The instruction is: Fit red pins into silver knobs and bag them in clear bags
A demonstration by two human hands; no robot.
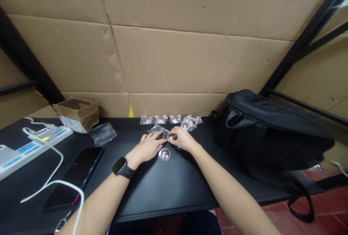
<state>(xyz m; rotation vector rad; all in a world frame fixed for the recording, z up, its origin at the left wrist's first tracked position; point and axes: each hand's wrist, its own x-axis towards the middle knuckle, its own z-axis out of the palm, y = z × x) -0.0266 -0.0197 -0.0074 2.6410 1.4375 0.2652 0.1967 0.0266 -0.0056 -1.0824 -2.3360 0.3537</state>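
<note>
My left hand (146,147) and my right hand (182,138) meet over the middle of the black table (168,188). Together their fingertips pinch a small round metal piece in a clear plastic bag (169,136). A round silver disc with a red centre (164,154) lies on the table just below the hands. Behind them, several small clear bags with similar red-and-silver pieces (174,120) lie in a row near the wall. A black watch (123,167) is on my left wrist.
A black backpack (266,130) fills the table's right side. On the left are an open cardboard box (77,113), a crumpled clear bag (102,133), a white power strip (29,146) with white cables, and a dark phone (73,180). Cardboard sheets cover the wall behind.
</note>
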